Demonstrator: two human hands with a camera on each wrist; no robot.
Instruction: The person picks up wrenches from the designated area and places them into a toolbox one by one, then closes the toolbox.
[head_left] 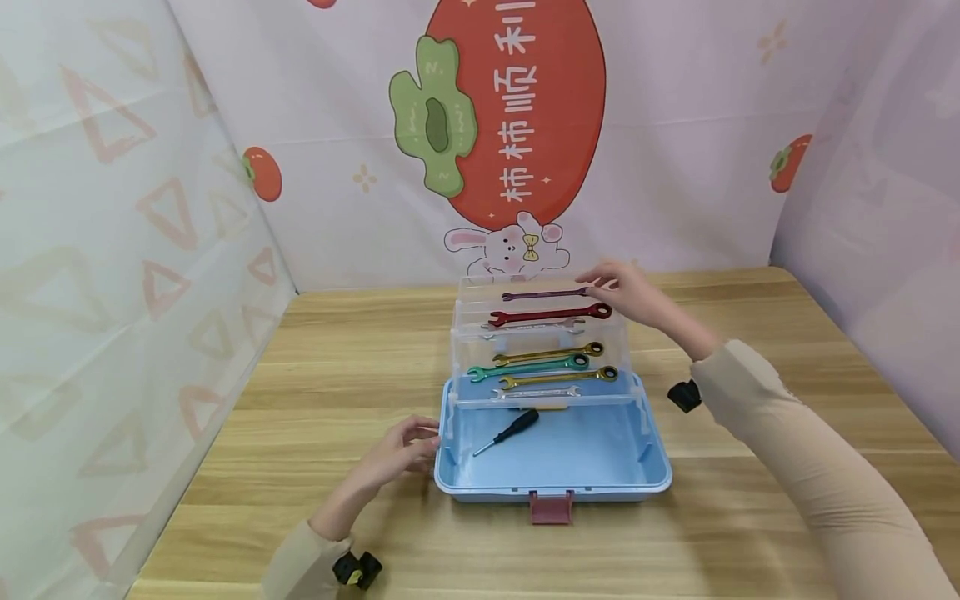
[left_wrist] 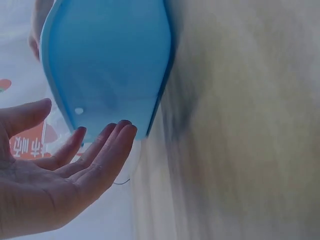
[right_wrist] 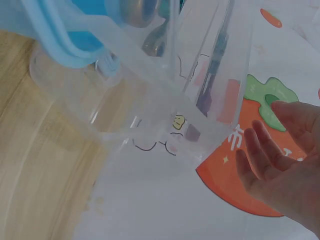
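A blue toolbox (head_left: 592, 454) stands unfolded on a wooden table, its clear stepped trays (head_left: 468, 342) raised at the back. In the trays lie a purple wrench (head_left: 543, 294), a red wrench (head_left: 551, 315), a green wrench (head_left: 528, 367), plus gold and silver ones. A black-handled screwdriver (head_left: 517, 425) rests on the blue bottom. My left hand (head_left: 401, 454) is at the box's left side with loosely bent fingers, holding nothing; contact is unclear. Beside the top tray's right end, my right hand (head_left: 630, 292) has relaxed fingers, and the right wrist view (right_wrist: 285, 160) shows its palm bare.
A dark red latch (head_left: 551, 508) hangs at the box's front edge. Behind the wooden table (head_left: 337, 375) hangs a white cloth (head_left: 322, 225) printed with persimmons and a rabbit. Patterned sheets close off the left and right sides.
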